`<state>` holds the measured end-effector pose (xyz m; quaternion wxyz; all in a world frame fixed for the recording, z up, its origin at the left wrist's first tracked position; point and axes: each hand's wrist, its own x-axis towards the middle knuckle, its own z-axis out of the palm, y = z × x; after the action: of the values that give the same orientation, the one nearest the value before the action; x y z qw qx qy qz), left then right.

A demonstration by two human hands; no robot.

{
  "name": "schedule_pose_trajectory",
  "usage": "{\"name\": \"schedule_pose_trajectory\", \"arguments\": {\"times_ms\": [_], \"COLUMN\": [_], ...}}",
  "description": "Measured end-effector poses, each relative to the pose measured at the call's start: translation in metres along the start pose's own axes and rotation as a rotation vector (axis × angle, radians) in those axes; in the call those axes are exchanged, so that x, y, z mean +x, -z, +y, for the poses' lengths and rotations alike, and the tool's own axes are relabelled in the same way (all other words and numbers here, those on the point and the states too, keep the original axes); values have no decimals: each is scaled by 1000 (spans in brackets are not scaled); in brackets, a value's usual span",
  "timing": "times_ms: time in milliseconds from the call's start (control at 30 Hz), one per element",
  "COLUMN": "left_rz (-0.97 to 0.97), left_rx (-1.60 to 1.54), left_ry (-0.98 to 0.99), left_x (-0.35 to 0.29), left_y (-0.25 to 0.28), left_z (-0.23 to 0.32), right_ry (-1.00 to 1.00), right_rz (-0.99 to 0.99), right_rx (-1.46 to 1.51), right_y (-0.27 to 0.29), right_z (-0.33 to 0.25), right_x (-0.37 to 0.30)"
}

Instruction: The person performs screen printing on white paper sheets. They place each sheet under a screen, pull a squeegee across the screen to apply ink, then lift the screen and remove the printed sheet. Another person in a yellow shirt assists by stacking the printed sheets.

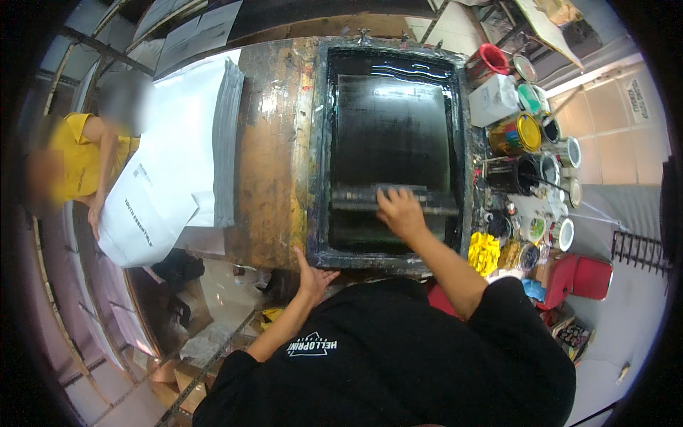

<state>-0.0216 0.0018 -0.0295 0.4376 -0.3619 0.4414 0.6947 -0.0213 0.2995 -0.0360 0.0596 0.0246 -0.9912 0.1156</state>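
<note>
A dark screen-printing frame [318,153] lies on the stained wooden table, its mesh [391,121] smeared with black ink. Across the near part of the mesh stretches a long dark squeegee [356,198]. My right hand [404,215] is closed over the middle of its upper edge; the fingertips are partly hidden. By the frame's near left corner, at the table's front edge, is my left hand [315,279], empty, with thumb and fingers spread. Whether it touches the frame's edge I cannot tell.
Left of the frame lies a thick stack of white plastic bags [192,135] on the table [270,142]. A person in a yellow shirt [82,153] handles a printed white bag [146,217]. Several ink cans [526,132] and a yellow cloth [484,254] crowd the right side.
</note>
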Motion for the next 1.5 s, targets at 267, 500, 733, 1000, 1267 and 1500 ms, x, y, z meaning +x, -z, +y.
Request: {"name": "schedule_pose_trajectory", "arguments": {"times_ms": [267,500,733,1000,1267,1500], "left_rz": [108,91,-86,-558,-327,161], "left_rx": [48,90,115,130,1112,2004], "left_ry": [-30,-156,-268,-471,-1333,-1158], "left_x": [-15,-34,-51,-114,-89,24], "left_y": [-18,-18,-7,-18,-93,-36], "left_z": [1,-4,-5,37,59,-36], "right_ry": [-8,35,-30,-18,19,108], "right_rz": [60,137,4,-26,518,622], "right_rx": [-53,-79,-114,-2,-265,-266], "right_y": [-6,21,39,205,313,353], "right_z": [152,187,67,-82,-84,-57], "right_x": [229,277,106,-30,48,99]}}
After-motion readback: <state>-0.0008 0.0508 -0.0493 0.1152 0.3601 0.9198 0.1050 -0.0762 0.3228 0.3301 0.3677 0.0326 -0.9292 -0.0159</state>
